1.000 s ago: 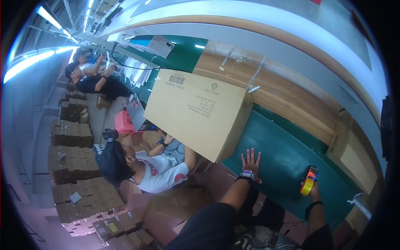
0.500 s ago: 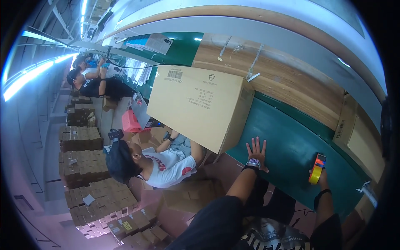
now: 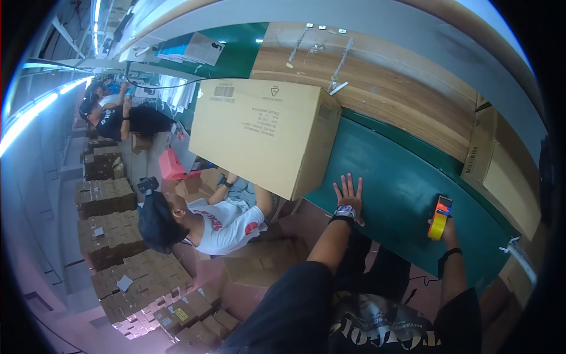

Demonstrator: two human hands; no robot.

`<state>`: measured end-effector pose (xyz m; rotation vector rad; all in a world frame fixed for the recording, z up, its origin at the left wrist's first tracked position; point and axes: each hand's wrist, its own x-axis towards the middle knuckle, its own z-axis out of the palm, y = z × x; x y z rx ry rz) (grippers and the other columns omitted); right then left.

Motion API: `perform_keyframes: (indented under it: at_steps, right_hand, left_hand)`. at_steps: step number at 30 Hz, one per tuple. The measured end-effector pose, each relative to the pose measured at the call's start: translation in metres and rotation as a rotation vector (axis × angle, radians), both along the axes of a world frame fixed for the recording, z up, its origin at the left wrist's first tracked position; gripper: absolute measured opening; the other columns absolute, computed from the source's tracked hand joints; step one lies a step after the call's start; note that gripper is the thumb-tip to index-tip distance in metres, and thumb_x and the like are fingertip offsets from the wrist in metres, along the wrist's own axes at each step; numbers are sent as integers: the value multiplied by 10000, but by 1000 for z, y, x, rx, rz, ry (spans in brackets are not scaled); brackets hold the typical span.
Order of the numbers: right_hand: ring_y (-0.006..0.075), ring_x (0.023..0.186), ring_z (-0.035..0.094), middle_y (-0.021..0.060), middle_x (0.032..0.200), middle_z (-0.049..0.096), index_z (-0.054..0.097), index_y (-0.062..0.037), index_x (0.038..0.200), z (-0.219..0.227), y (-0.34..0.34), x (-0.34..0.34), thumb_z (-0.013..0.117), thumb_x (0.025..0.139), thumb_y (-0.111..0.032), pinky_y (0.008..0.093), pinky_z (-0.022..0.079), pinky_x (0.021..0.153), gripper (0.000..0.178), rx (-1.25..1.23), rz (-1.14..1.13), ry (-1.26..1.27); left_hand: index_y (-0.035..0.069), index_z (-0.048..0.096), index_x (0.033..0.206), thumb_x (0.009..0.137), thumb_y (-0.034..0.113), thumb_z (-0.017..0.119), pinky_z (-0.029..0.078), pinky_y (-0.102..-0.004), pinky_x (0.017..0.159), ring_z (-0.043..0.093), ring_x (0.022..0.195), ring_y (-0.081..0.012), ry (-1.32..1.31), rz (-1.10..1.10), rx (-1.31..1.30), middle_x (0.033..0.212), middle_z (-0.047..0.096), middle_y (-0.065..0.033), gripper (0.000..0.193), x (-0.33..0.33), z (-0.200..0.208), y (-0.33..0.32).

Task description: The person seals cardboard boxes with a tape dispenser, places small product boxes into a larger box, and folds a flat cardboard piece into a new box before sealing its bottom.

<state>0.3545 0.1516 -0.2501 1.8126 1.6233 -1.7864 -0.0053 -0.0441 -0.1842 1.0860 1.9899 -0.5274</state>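
My left hand (image 3: 351,199) lies flat on the green tabletop (image 3: 389,177), fingers spread and holding nothing. A watch is on that wrist. To the right, my right hand (image 3: 449,231) is closed around a tape dispenser (image 3: 440,206), which is orange and black with a roll of yellow tape (image 3: 437,226). It is over the green surface; whether it touches the top cannot be told. Part of the right hand's fingers is hidden behind the dispenser. Left of my left hand stands a large closed cardboard box (image 3: 253,135) with printing on its side.
A seated person in a white shirt (image 3: 221,230) is left of my left arm. Stacks of cartons (image 3: 141,274) stand on the floor at left. Another carton (image 3: 507,171) is beyond the table's right end. A wooden board (image 3: 377,94) runs along the back.
The whole view has shifted a little, so everything appears farther left and higher. My hands keep their places relative to the table, and the dispenser stays in my right hand.
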Motion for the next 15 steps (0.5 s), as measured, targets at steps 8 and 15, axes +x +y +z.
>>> perform_keyframes:
  at_steps: [8,15]
  right_hand:
    - [156,622,644,31,760,658,645,-60,900,5,2,-1,873,724,-174,341,530,540,309,2,3,15]
    - [153,631,643,46,763,664,652,-49,869,11,-3,-25,897,695,-169,347,525,553,323,-4,-14,-54]
  left_hand:
    - [49,-182,1544,444,578,939,-47,-747,1092,-179,1441,-547,-22,20,-21,1549,-234,-360,1658,4,6,4]
    - [47,-175,1546,455,572,937,-47,-747,1091,-178,1441,-548,-22,29,-60,1551,-228,-362,1644,-4,5,-3]
